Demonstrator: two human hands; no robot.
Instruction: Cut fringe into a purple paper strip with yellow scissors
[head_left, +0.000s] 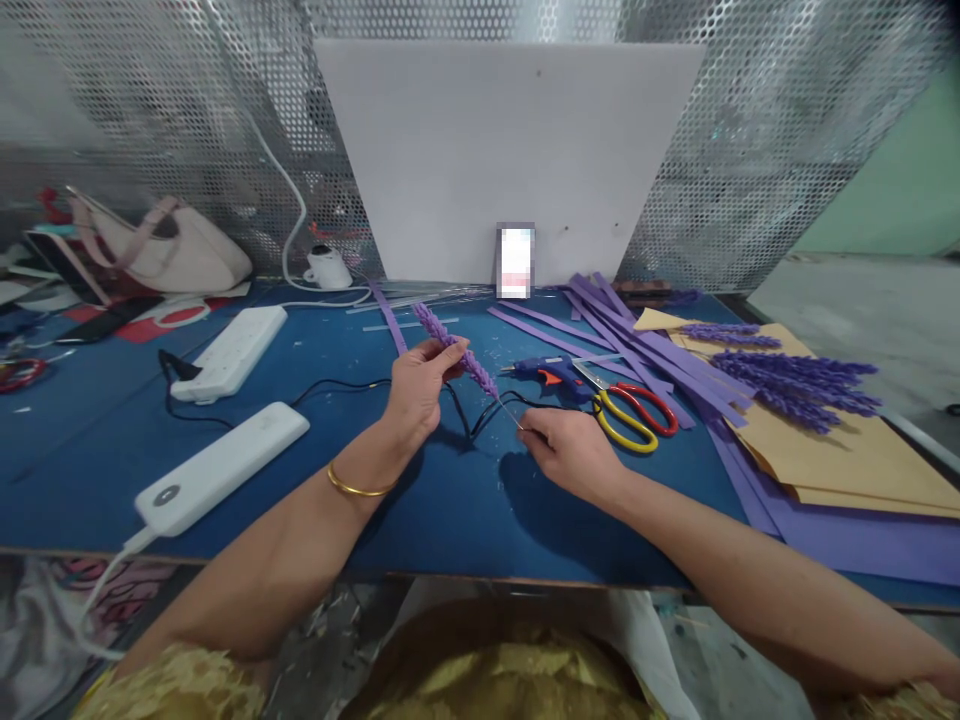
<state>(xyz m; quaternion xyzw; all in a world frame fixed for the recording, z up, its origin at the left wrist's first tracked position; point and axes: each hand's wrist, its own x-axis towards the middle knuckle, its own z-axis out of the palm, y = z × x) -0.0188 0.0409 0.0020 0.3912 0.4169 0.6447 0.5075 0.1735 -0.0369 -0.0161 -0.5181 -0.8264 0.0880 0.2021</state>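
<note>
Near edge: right hand, fingers pinching the bare wire stem. Left hand, fingers pinched round the foam lavender sprig, held tilted just above the blue counter. I read this as mid-wrap; more winding needs the wire kept taut. Behind them: glue gun, scissors, finished sprigs on brown paper. Power bank on the left. At the back, white board and perforated metal screen.

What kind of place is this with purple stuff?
Probably a craft workbench for making fake lavender: a glue gun, scissors and purple strips lie on it, finished lavender sprigs are piled nearby, and the left hand and right hand hold one sprig.
</note>
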